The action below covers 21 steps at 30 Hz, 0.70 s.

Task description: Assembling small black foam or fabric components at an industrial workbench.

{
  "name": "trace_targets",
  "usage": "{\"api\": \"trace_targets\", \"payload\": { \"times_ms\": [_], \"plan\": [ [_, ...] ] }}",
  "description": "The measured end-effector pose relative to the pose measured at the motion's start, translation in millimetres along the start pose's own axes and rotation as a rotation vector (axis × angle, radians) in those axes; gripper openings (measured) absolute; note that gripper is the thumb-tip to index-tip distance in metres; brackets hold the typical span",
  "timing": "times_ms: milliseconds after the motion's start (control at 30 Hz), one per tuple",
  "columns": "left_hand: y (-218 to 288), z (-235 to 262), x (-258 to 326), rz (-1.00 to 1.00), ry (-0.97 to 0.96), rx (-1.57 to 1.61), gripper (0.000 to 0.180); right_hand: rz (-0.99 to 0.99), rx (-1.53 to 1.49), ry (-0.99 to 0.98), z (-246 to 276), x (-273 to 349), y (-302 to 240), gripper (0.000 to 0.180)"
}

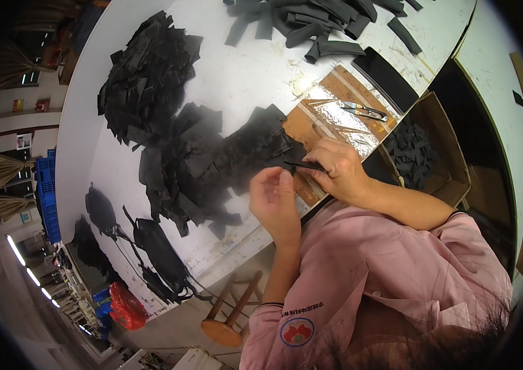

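Close to the front edge of the white table, my right hand (338, 169) pinches a small black strip of fabric-like sheet (306, 165) between thumb and fingers. My left hand (273, 200) is at the strip's other end, its thumb and fingers closed together, with a dark end showing at the fingertips. Just beyond both hands lies a loose heap of flat black pieces (196, 163), spreading to the left. A brown board (301, 126) with shiny tape sits under and beyond my right hand. On it rests a snips-like cutter (363, 112).
A taller black pile (150, 77) stands at the far left, and black tubular pieces (320, 21) lie at the back. A dark phone (386, 80) borders the board. At right, an open cardboard box (446, 135) holds small black pieces. Black bags (159, 250) and a wooden stool (223, 332) are lower left.
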<state>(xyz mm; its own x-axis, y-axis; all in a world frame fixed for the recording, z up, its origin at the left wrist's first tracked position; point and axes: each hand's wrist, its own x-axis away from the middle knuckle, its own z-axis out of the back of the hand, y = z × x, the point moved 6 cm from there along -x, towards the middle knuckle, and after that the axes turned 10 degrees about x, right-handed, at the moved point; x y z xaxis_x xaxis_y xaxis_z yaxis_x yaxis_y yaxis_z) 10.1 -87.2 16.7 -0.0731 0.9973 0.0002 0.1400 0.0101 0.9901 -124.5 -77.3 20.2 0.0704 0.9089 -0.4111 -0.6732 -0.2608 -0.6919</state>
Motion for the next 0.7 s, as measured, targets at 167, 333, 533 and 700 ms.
{"api": "trace_targets", "payload": {
  "times_ms": [167,333,533,700],
  "plan": [
    [-2.0,0.5,7.8,0.228,-0.055,0.174,0.017,0.099,0.069,0.007,2.4,0.6,-4.6,0.022],
    [-18.1,3.6,6.8,0.373,-0.065,0.230,0.014,0.169,0.104,0.017,3.1,2.5,-7.1,0.022],
    [-23.8,9.3,0.5,0.340,-0.037,0.141,0.009,0.320,0.264,-0.021,3.3,6.8,-8.6,0.026],
    [-16.6,3.8,1.9,0.219,-0.106,-0.006,0.006,-0.038,-0.301,-0.267,2.4,0.3,-0.9,0.031]
  ]
}}
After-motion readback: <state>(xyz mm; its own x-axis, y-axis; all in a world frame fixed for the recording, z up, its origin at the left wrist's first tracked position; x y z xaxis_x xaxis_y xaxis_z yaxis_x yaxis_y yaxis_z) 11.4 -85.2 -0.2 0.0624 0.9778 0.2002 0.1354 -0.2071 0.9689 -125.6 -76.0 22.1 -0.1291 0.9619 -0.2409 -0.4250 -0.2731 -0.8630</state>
